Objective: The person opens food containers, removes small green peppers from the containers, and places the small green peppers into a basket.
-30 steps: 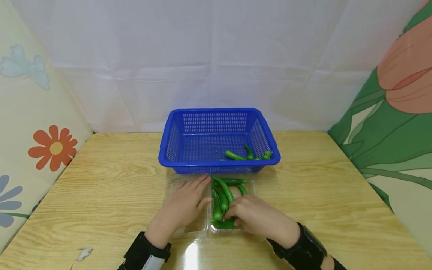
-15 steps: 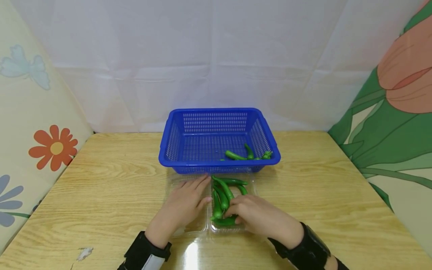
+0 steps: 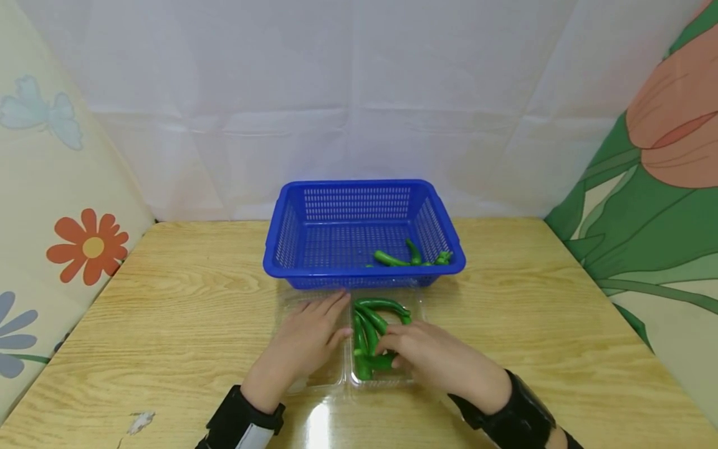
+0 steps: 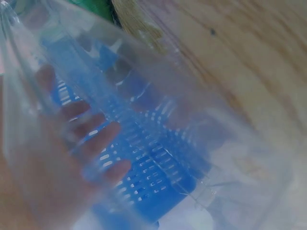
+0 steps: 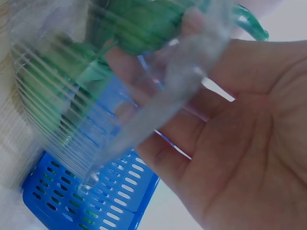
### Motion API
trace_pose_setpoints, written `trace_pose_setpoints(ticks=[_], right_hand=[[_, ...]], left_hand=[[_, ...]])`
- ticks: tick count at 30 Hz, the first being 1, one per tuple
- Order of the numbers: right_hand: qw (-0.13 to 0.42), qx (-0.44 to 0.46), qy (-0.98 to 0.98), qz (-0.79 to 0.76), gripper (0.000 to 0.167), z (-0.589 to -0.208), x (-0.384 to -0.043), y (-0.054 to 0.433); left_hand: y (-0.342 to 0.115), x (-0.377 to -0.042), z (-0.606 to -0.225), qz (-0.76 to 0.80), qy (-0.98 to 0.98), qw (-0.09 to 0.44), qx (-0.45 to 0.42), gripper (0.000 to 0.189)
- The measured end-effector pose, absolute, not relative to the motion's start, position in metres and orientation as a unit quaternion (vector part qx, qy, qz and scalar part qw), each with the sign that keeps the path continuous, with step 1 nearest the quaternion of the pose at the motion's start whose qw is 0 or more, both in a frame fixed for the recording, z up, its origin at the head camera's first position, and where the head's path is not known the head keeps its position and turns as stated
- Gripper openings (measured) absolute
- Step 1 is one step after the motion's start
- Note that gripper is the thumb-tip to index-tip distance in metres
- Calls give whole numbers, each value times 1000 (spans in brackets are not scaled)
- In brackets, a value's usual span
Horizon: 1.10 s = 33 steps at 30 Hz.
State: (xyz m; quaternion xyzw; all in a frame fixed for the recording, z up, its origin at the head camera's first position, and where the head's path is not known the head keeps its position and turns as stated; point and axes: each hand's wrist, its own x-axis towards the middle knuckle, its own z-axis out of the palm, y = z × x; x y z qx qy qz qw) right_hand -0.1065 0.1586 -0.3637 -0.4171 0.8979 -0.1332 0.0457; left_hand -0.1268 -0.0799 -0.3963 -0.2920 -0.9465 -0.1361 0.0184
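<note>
A hinged clear plastic box lies unfolded on the table, with several long green chili peppers in its right half. My left hand rests with its fingers extended on the lid half, near the hinge. Inside the right half, my right hand has its fingers bent down and pinches a green chili pepper near the front. Its fingertips are partly hidden in the head view. In the right wrist view, the box's ribbed wall blurs the peppers and fingers.
Just behind the box stands a blue perforated basket, with several green peppers in its front right corner. A white cloth hangs behind the wooden table. Patterned panels rise on both sides.
The peppers in the box have shifted: one now curves across the back, and those at the front lie differently under my right hand. My right hand has moved slightly right; the left stays put.
</note>
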Motion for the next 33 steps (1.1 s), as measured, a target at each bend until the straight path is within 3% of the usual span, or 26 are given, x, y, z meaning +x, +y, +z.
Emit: trace_pose_setpoints(ticks=[5, 15, 33], right_hand=[[67, -394, 905, -142, 25, -359, -104, 157], [58, -394, 903, -162, 26, -355, -102, 155], [-77, -396, 902, -154, 31, -355, -108, 158]], left_hand=[[-80, -126, -396, -140, -945, 21, -293, 58], [-81, -126, -397, -134, -945, 28, -297, 59], [-80, -126, -397, -129, -948, 22, -290, 57]])
